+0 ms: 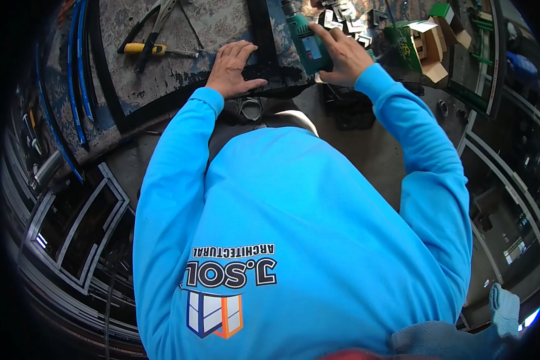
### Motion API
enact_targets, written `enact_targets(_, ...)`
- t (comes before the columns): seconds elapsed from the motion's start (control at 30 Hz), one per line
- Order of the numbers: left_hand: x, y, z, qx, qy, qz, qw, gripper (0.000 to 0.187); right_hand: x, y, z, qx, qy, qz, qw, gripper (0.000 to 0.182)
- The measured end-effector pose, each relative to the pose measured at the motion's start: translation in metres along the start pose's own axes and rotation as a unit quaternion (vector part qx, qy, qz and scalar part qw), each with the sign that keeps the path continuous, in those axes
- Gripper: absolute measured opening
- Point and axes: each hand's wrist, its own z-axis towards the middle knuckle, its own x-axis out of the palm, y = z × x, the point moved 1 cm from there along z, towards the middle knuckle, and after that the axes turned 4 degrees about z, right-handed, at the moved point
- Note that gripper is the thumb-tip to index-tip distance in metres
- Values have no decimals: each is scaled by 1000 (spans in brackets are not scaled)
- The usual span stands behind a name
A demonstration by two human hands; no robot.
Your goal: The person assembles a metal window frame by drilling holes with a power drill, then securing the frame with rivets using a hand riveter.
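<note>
My left hand point(234, 67) lies on the near corner of a black metal frame point(162, 101), its fingers stretched out and its thumb apart. Nothing is held in it. On the right, my right hand point(344, 58) grips a green power drill point(309, 48) that lies on its side by the frame, chuck pointing away from me. Behind that hand is a pile of small silvery metal corner pieces point(345, 12). A yellow-handled screwdriver point(145, 48) and a pair of dark-handled pliers point(156, 30) lie inside the frame.
Long blue strips point(75, 66) lie along the left of the worktable. Open green-and-white cardboard boxes point(417, 48) stand at the right. Metal frames point(81, 228) lean low at the left, and more frame profiles point(504, 174) stand at the right.
</note>
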Motion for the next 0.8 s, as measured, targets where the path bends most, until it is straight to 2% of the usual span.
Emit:
enact_targets(0.03,-6,5,3,0,-14,-34,999,81,9,-10,2,3,-19,8,1000,108)
enact_targets(0.07,-21,9,5,-9,-37,-23,999,76,24,-28,3,-23,-33,52,998,106)
enact_targets(0.1,-37,16,6,-35,-75,-13,996,73,25,-30,3,-6,-25,61,998,103)
enact_targets(0.13,-48,35,7,-45,-130,50,989,71,21,-35,4,-22,-39,57,997,103)
enact_targets(0.17,-52,62,3,-117,-157,82,977,69,17,-44,8,-34,-30,34,998,89)
enact_targets(0.23,-71,101,-4,-224,-182,158,944,77,-13,-59,19,-52,-27,50,997,66)
enact_targets(0.27,-80,116,-6,-246,-133,188,942,81,-32,-69,29,-25,-60,96,993,47)
enact_targets(0.3,-96,113,-1,-261,-53,252,930,84,-54,-80,42,-29,-117,120,985,37)
enact_targets(0.37,-90,151,-4,-308,17,275,911,88,-89,-113,81,-16,-267,169,949,33)
enact_targets(0.4,-92,156,-1,-363,38,204,908,86,-109,-120,100,7,-320,219,922,27)
enact_targets(0.43,-96,152,5,-363,69,231,900,81,-131,-121,115,44,-367,194,909,24)
enact_targets(0.47,-99,147,13,-381,114,234,887,73,-146,-128,133,73,-353,189,913,24)
enact_targets(0.5,-96,146,13,-366,87,250,892,59,-160,-135,152,98,-340,184,917,25)
enact_targets(0.53,-75,174,2,-313,24,248,916,45,-168,-147,171,133,-297,122,938,27)
enact_targets(0.57,-81,155,6,-301,4,264,916,35,-174,-162,195,162,-260,56,950,29)
enact_targets(0.6,-71,161,3,-286,-55,261,920,34,-168,-169,211,206,-238,47,948,31)
enact_targets(0.63,-71,160,3,-304,-79,228,922,32,-148,-204,239,156,-224,61,960,30)
enact_targets(0.67,-70,161,1,-302,-144,148,931,31,-172,-168,224,239,-158,3,958,31)
enact_targets(0.77,-92,126,-9,-332,-170,94,923,30,-182,-168,254,257,-42,-92,961,31)
enact_targets(0.8,-100,107,-12,-343,-185,92,916,30,-197,-147,246,222,29,-106,969,32)
